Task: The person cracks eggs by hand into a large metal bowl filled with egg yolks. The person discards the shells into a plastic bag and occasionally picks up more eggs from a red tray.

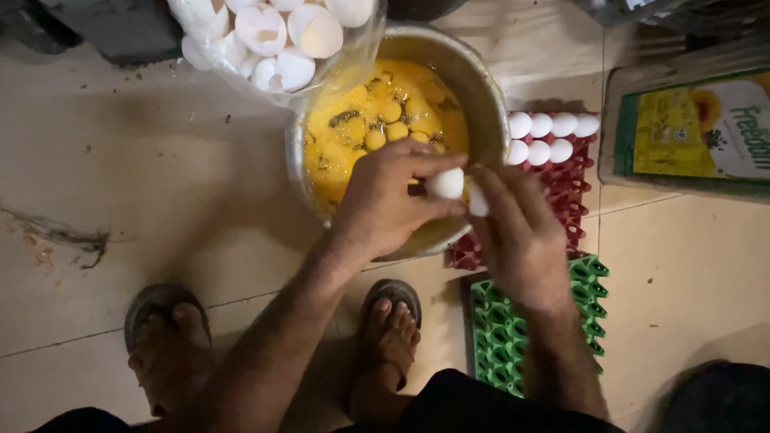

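White egg (pixel 446 184) held by both hands over the near rim of a metal bowl (pixel 481 88).

Left hand (pixel 385 200) is closed around the egg from above, fingers wrapped over the shell; right hand (pixel 513 232) grips the same egg at its right end with pinched fingertips (whether the shell is already cracked cannot be told). Bowl contents: yellow raw egg with many whole yolks. A red egg tray (pixel 569 192) lies just right of the bowl, with seven white eggs (pixel 549 136) at its far end. A green tray (pixel 501 337) sits nearer the person. A clear bag of empty shells (pixel 273 36) touches the bowl's far-left rim. Both sandalled feet rest on the tiled floor (pixel 144 184).
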